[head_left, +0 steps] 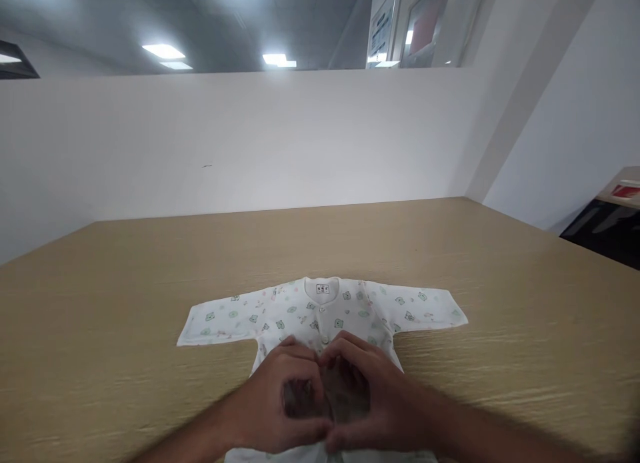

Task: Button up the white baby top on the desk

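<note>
A white long-sleeved baby shirt with small green and pink animal prints lies face up, its sleeves spread to both sides. Its round neckline points away from me, and a button placket runs down the front. My left hand and my right hand meet over the middle of the chest, just below a button. The fingers of both are curled round at the placket, with the thumbs nearer me. My hands hide the fabric between the fingertips. Below my wrists the lower part of the shirt shows at the frame's bottom edge.
The shirt lies on a light wood-grain table. A white partition rises behind the table's far edge. To the right stand a slanted white wall and a dark object beyond the table's edge.
</note>
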Tool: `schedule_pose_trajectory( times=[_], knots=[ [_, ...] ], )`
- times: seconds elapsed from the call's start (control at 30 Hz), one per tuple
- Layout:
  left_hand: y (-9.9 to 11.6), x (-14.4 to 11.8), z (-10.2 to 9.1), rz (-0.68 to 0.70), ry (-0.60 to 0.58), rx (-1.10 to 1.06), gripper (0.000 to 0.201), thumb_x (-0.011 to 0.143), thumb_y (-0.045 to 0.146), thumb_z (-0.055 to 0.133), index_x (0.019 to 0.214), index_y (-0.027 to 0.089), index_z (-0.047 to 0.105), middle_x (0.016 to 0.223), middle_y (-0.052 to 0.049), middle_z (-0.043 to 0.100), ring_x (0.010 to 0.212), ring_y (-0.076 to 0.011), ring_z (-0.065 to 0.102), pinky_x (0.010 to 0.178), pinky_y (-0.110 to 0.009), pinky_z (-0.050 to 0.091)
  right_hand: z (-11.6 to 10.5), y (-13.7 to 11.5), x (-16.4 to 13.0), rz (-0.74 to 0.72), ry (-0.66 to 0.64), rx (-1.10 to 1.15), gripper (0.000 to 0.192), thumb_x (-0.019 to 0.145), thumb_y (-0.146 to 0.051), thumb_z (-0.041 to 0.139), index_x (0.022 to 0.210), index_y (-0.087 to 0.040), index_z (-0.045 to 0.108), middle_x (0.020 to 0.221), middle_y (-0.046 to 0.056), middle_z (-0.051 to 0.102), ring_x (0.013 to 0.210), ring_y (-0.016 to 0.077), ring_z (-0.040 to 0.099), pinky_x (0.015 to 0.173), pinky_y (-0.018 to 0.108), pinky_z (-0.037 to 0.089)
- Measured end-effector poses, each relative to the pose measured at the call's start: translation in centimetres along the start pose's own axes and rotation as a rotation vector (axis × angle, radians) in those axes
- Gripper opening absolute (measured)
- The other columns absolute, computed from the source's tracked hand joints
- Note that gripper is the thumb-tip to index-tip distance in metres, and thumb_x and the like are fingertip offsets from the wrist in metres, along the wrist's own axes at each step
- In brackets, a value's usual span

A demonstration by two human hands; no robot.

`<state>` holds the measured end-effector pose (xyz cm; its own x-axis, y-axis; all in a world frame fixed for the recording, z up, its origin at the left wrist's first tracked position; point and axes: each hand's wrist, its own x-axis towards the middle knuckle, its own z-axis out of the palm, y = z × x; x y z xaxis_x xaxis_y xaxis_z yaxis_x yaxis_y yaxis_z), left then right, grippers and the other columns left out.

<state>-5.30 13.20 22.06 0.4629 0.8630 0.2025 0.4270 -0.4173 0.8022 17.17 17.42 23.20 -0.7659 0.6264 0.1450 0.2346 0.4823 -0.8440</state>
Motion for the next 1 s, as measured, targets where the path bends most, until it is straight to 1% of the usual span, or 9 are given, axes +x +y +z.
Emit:
schedule_pose_trajectory(
  times=[0.1, 0.2, 0.27, 0.4, 0.53, 0.7, 0.77, 0.87, 1.0],
  knots=[
    [-0.25, 0.16, 0.04, -0.05, 0.027, -0.022, 0.038, 0.066, 0.043, 0.09, 0.068, 0.02, 0.06, 0.08, 0.001, 0.067, 0.087, -0.0194, 0.057, 0.079, -0.031, 0.04, -0.2, 0.1, 0.03, 0.032, -0.012, 0.143, 0.051, 0.067, -0.044, 0.093, 0.104, -0.021, 0.065, 0.088, -0.002, 0.056, 0.074, 0.0124, 0.049, 0.063, 0.025, 0.039],
    [-0.28, 0.19, 0.05, -0.066, 0.004, 0.018, 0.033, 0.074, 0.044, 0.084, 0.073, 0.02, 0.062, 0.076, 0.002, 0.063, 0.08, -0.0168, 0.053, 0.078, -0.031, 0.038, -0.08, 0.44, 0.09, 0.055, 0.053, 0.272, 0.023, 0.088, -0.033, 0.072, 0.104, -0.019, 0.062, 0.082, -0.003, 0.056, 0.068, 0.0102, 0.046, 0.061, 0.024, 0.038],
    [-0.3, 0.15, 0.08, -0.07, -0.001, 0.028, 0.031, 0.075, 0.044, 0.084, 0.076, 0.021, 0.064, 0.076, 0.003, 0.063, 0.079, -0.0162, 0.052, 0.076, -0.03, 0.036, 0.08, 0.69, 0.11, 0.036, 0.088, 0.268, 0.012, 0.09, -0.02, 0.063, 0.102, -0.019, 0.062, 0.083, -0.002, 0.059, 0.069, 0.0099, 0.049, 0.062, 0.024, 0.04],
    [-0.58, 0.14, 0.2, -0.075, 0.004, 0.04, 0.037, 0.075, 0.047, 0.083, 0.07, 0.019, 0.06, 0.072, 0.003, 0.059, 0.078, -0.0163, 0.052, 0.076, -0.03, 0.035, 0.08, 0.83, -0.02, -0.037, 0.049, 0.157, 0.026, 0.079, -0.006, 0.061, 0.101, -0.02, 0.062, 0.081, -0.003, 0.06, 0.068, 0.0103, 0.05, 0.061, 0.023, 0.039],
    [-0.8, 0.21, 0.27, -0.069, 0.008, 0.015, 0.048, 0.074, 0.057, 0.083, 0.066, 0.019, 0.055, 0.071, 0.001, 0.06, 0.083, -0.0192, 0.054, 0.08, -0.033, 0.037, -0.3, 0.27, -0.09, -0.091, -0.034, 0.119, 0.021, 0.085, -0.015, 0.066, 0.104, -0.021, 0.06, 0.086, -0.001, 0.063, 0.07, 0.0114, 0.052, 0.063, 0.024, 0.042],
    [-0.47, 0.29, 0.22, -0.021, -0.051, -0.04, 0.057, 0.065, 0.07, 0.085, 0.065, 0.02, 0.059, 0.073, 0.002, 0.067, 0.082, -0.0202, 0.061, 0.093, -0.038, 0.037, -0.59, 0.01, 0.08, -0.108, -0.017, 0.022, 0.068, 0.071, -0.043, 0.09, 0.128, -0.023, 0.058, 0.107, 0.004, 0.063, 0.084, 0.0154, 0.055, 0.072, 0.027, 0.046],
    [-0.44, 0.31, 0.21, -0.016, -0.046, -0.036, 0.057, 0.071, 0.071, 0.081, 0.065, 0.019, 0.058, 0.076, 0.001, 0.069, 0.081, -0.0198, 0.063, 0.094, -0.039, 0.037, -0.63, 0.21, 0.1, -0.12, -0.022, 0.035, 0.057, 0.076, -0.04, 0.086, 0.123, -0.022, 0.059, 0.104, 0.003, 0.062, 0.081, 0.0143, 0.053, 0.07, 0.027, 0.045],
    [-0.64, 0.32, 0.27, -0.016, -0.032, 0.0, 0.056, 0.075, 0.069, 0.079, 0.065, 0.019, 0.056, 0.078, 0.0, 0.07, 0.083, -0.0196, 0.063, 0.093, -0.038, 0.038, -0.65, 0.52, 0.06, -0.129, -0.052, 0.104, 0.031, 0.084, -0.023, 0.071, 0.113, -0.02, 0.06, 0.095, 0.001, 0.062, 0.073, 0.0116, 0.051, 0.064, 0.025, 0.043],
    [-0.96, 0.32, 0.43, -0.001, -0.033, 0.012, 0.054, 0.074, 0.065, 0.083, 0.065, 0.019, 0.057, 0.075, 0.001, 0.069, 0.08, -0.0178, 0.062, 0.094, -0.037, 0.038, -0.56, 0.62, 0.03, -0.101, -0.052, 0.149, 0.025, 0.083, -0.009, 0.059, 0.106, -0.019, 0.06, 0.084, -0.001, 0.061, 0.066, 0.0095, 0.049, 0.058, 0.022, 0.04]
  ],
)
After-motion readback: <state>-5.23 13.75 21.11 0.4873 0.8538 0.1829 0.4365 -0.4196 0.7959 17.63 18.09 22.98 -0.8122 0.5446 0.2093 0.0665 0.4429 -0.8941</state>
